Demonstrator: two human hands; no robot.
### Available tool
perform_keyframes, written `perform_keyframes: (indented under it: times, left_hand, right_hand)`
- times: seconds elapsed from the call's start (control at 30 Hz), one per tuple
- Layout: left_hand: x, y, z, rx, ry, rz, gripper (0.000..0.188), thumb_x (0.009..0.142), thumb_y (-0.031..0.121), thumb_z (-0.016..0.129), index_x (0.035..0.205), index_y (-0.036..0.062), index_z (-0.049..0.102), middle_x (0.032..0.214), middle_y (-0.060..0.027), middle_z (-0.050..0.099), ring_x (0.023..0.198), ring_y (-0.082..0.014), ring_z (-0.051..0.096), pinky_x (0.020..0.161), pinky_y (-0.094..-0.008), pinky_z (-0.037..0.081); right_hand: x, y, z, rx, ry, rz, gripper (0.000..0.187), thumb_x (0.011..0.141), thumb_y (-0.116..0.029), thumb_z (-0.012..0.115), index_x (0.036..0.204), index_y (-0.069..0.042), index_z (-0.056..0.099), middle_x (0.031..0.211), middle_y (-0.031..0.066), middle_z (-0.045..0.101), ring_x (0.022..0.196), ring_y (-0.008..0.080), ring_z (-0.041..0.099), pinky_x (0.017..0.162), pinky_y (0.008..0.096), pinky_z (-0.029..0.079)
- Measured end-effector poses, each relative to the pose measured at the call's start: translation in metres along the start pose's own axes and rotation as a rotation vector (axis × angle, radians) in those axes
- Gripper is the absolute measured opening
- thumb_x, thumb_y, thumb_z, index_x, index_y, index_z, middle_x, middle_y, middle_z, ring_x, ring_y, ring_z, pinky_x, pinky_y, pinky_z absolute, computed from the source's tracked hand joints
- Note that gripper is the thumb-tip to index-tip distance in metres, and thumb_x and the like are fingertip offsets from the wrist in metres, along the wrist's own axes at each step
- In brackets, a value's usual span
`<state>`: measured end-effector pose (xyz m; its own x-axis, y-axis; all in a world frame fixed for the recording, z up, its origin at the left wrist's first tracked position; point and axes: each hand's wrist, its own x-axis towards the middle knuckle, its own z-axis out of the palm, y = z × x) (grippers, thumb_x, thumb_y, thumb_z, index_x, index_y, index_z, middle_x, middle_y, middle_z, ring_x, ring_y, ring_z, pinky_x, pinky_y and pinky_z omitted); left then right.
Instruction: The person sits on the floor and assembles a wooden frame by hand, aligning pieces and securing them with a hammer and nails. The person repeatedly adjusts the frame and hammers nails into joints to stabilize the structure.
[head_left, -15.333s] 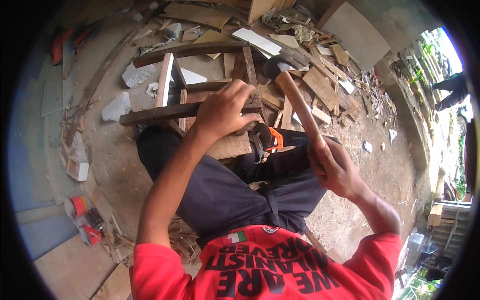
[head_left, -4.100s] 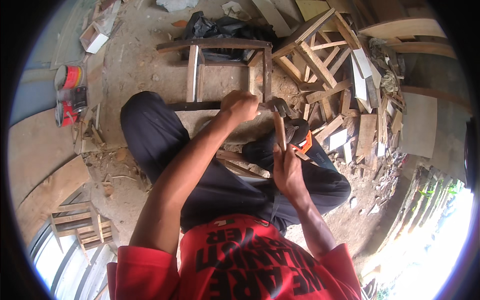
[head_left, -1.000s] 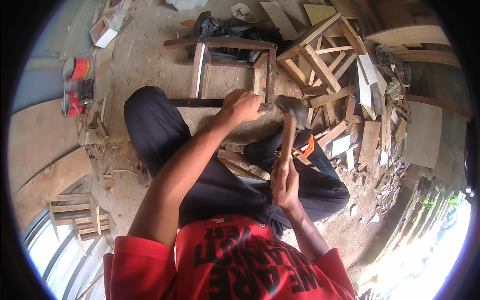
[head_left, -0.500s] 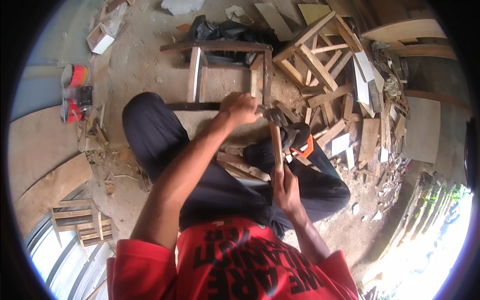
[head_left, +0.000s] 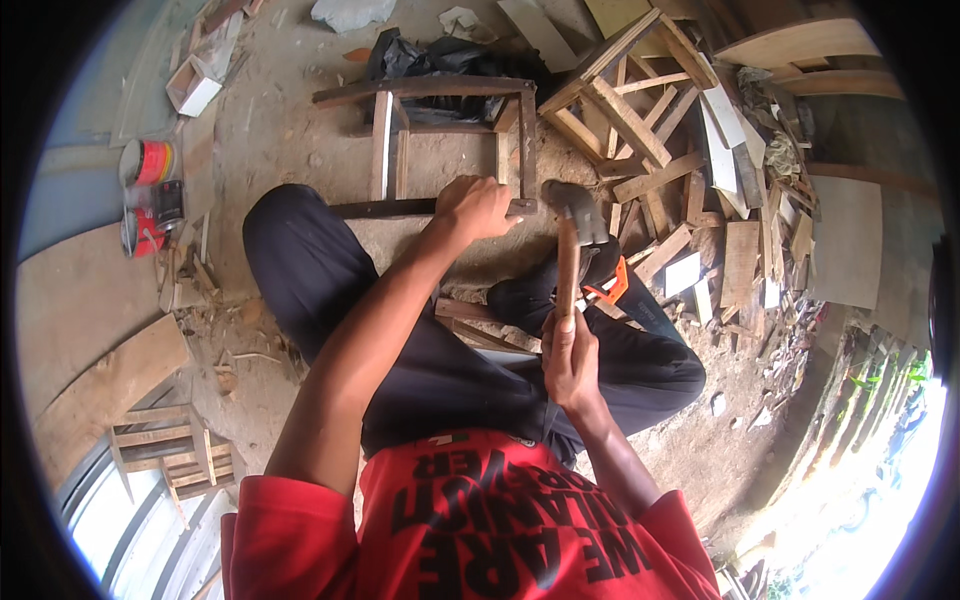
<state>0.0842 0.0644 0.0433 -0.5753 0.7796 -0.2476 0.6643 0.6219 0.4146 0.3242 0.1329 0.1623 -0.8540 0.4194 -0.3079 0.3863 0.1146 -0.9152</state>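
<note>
A dark wooden frame (head_left: pixel 380 209) with crosspieces lies in front of my knees. My left hand (head_left: pixel 476 208) is closed around its near rail, close to the right-hand corner. In my right hand (head_left: pixel 572 362) is a hammer (head_left: pixel 568 268), gripped low on its wooden handle. The dark metal head stands just right of the rail's end, apart from it. My left fingers hide part of the rail, and no nail can be made out there.
Beyond the frame lies a black plastic bag (head_left: pixel 440 60). A second wooden frame (head_left: pixel 625 115) leans on scrap wood at the right. By my right foot lies an orange-handled saw (head_left: pixel 618 283). Paint cans (head_left: pixel 150 162) stand at the left, a small slatted wooden piece (head_left: pixel 165 440) at lower left.
The hammer head has moved right and slightly farther out, away from the rail's end. My left hand remains on the rail, shifted slightly left.
</note>
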Motion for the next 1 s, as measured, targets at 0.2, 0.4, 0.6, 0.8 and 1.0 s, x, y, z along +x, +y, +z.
perform_keyframes:
  times: [0.2, 0.4, 0.6, 0.8, 1.0]
  left_hand:
    - [-0.001, -0.003, 0.009, -0.082, 0.036, 0.060, 0.048, 0.079, 0.041, 0.077, 0.085, -0.0056, 0.070, 0.081, -0.0269, 0.069, 0.080, -0.0405, 0.070, 0.074, -0.0471, 0.057]
    - [-0.005, 0.000, -0.005, -0.063, 0.068, 0.082, 0.047, 0.079, 0.041, 0.077, 0.082, -0.0046, 0.069, 0.080, -0.0263, 0.069, 0.077, -0.0404, 0.070, 0.072, -0.0475, 0.057]
    - [0.002, -0.009, 0.009, -0.133, 0.110, 0.102, 0.044, 0.076, 0.038, 0.080, 0.078, -0.0046, 0.069, 0.074, -0.0262, 0.068, 0.072, -0.0419, 0.069, 0.071, -0.0476, 0.057]
    - [-0.008, 0.006, -0.017, -0.036, 0.040, 0.021, 0.038, 0.078, 0.034, 0.076, 0.081, -0.0033, 0.069, 0.077, -0.0266, 0.068, 0.077, -0.0419, 0.069, 0.073, -0.0473, 0.056]
    - [0.001, -0.007, 0.012, 0.009, 0.060, 0.058, 0.053, 0.081, 0.046, 0.074, 0.088, -0.0062, 0.070, 0.088, -0.0271, 0.070, 0.087, -0.0388, 0.070, 0.080, -0.0445, 0.057]
  right_hand:
    - [0.001, -0.021, -0.015, -0.050, -0.053, 0.126, 0.046, 0.108, -0.038, 0.034, 0.095, 0.002, 0.053, 0.059, 0.0070, 0.050, 0.052, 0.0163, 0.051, 0.050, 0.0333, 0.040]
    - [0.013, 0.016, -0.011, -0.288, -0.036, -0.040, 0.039, 0.107, -0.032, 0.042, 0.100, 0.005, 0.051, 0.061, 0.0121, 0.053, 0.051, 0.0250, 0.052, 0.050, 0.0374, 0.041]
    - [0.003, 0.006, -0.007, -0.136, -0.024, 0.200, 0.045, 0.107, -0.038, 0.037, 0.097, 0.002, 0.053, 0.062, 0.0179, 0.055, 0.056, 0.0333, 0.060, 0.055, 0.0433, 0.044]
    - [0.004, 0.009, 0.008, -0.083, -0.034, 0.116, 0.044, 0.108, -0.039, 0.036, 0.107, 0.001, 0.055, 0.062, 0.0018, 0.046, 0.051, 0.0101, 0.044, 0.049, 0.0286, 0.036]
    - [-0.002, -0.007, 0.009, -0.159, -0.048, 0.157, 0.040, 0.108, -0.033, 0.036, 0.118, 0.003, 0.052, 0.064, 0.0107, 0.050, 0.055, 0.0240, 0.053, 0.054, 0.0367, 0.041]
